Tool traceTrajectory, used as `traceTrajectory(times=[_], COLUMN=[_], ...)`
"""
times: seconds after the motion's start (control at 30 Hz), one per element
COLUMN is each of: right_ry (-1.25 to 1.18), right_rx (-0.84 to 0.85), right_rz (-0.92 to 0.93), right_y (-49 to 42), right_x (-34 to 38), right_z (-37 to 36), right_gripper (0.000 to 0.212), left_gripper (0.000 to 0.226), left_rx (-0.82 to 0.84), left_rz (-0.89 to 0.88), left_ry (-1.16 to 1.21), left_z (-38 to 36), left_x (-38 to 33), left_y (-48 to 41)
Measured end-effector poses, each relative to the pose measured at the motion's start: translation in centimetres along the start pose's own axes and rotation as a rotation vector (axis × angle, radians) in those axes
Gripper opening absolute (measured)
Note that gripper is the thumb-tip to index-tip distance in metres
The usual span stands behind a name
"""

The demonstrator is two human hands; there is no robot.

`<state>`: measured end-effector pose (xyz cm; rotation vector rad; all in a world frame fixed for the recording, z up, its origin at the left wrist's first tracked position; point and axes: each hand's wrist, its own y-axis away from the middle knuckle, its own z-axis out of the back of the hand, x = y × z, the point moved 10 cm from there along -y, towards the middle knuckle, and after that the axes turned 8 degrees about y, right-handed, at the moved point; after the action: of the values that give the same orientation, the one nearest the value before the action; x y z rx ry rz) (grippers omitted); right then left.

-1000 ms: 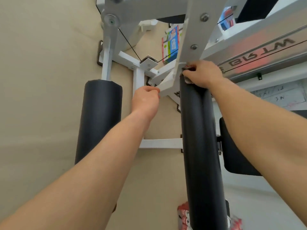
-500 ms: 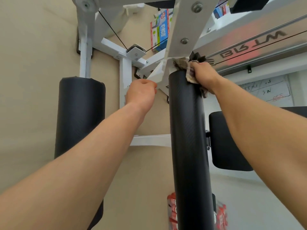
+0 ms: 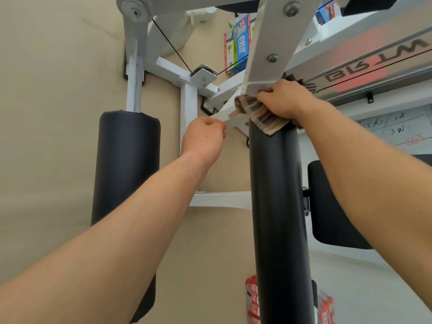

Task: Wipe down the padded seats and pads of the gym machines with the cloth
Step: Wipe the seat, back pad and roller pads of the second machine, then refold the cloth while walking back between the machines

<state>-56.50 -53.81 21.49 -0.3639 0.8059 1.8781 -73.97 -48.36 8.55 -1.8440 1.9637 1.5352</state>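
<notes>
A long black roller pad [image 3: 279, 218] runs up the middle of the view to a white machine arm [image 3: 272, 45]. My right hand [image 3: 286, 101] presses a striped, multicoloured cloth [image 3: 259, 113] against the pad's top end, right under the arm's bracket. My left hand [image 3: 203, 139] is closed around the tip of a white frame piece [image 3: 230, 121] just left of that pad. A second black roller pad [image 3: 125, 167] stands to the left on its own white post. A flat black pad [image 3: 332, 206] shows at the right behind my forearm.
The white machine frame [image 3: 189, 108] with black cables and a pulley [image 3: 135, 11] fills the top. A silver lettered beam [image 3: 374, 50] crosses the upper right. Blue and white boxes [image 3: 237, 45] lie on the beige floor; a red and white pack [image 3: 252, 298] lies below the pad.
My right hand has shifted around the pad's top end, and more of the cloth now shows spread over the pad. The view has shifted slightly. My left hand keeps its hold.
</notes>
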Motion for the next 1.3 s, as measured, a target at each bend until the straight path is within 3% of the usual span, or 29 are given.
traceTrajectory(times=[0.07,0.1,0.23,0.33,0.4,0.47,0.53,0.67,0.73,0.83,0.93,1.07,1.13,1.23,1.3], right_ry=[0.06,0.086,0.084,-0.102,-0.328,-0.805,-1.291,-1.677,-1.702,-1.62,-1.68,-1.855,-1.851,-1.868,-1.892], right_rx=[0.173,0.162,-0.288,-0.378,-0.364,-0.295,-0.173,-0.004,0.047,0.042,0.093,0.219,0.242,0.354,0.368], right_rz=[-0.041,-0.057,-0.154,-0.112,-0.112,-0.108,-0.055,0.1,0.17,0.273,0.351,0.193,0.145,0.265,0.289], right_y=[-0.4,-0.4,3.8,7.9,10.5,13.2,16.0,21.6,23.6,26.1,27.7,27.3,26.7,26.1,25.0], right_x=[0.9,1.4,2.0,4.6,7.3,10.5,14.8,21.4,23.6,25.4,26.6,26.2,26.1,27.3,27.3], right_z=[-0.3,-0.3,0.4,1.2,2.8,4.3,6.2,11.9,14.9,20.3,25.2,28.5,29.8,32.8,34.8], right_gripper=[0.043,0.043,0.038,0.03,0.03,0.03,0.023,0.015,0.02,0.029,0.031,0.032,0.029,0.043,0.035], left_gripper=[0.017,0.017,0.018,0.023,0.033,0.044,0.04,0.027,0.024,0.037,0.027,0.02,0.013,0.008,0.006], left_rx=[-0.01,-0.009,0.013,0.045,0.101,0.106,0.07,-0.078,-0.157,-0.223,-0.238,-0.247,-0.239,-0.145,-0.083], left_rz=[0.009,0.02,0.05,0.071,0.122,0.145,0.097,-0.078,-0.131,-0.091,-0.124,-0.221,-0.268,-0.291,-0.31], left_ry=[0.01,0.013,-0.065,-0.177,-0.232,-0.232,-0.145,-0.077,-0.077,-0.149,-0.243,-0.354,-0.428,-0.541,-0.603], left_z=[1.0,1.5,4.5,8.5,11.0,13.6,15.7,19.3,20.9,22.4,23.2,23.3,22.9,21.1,19.8], left_x=[-0.5,-0.8,-1.9,-2.8,-3.2,-4.6,-7.8,-16.8,-21.2,-26.1,-31.1,-37.8,-40.9,-44.4,-46.9], left_y=[0.5,0.9,3.7,6.3,8.5,11.1,13.6,17.8,19.7,22.1,23.7,25.3,25.6,25.5,25.1])
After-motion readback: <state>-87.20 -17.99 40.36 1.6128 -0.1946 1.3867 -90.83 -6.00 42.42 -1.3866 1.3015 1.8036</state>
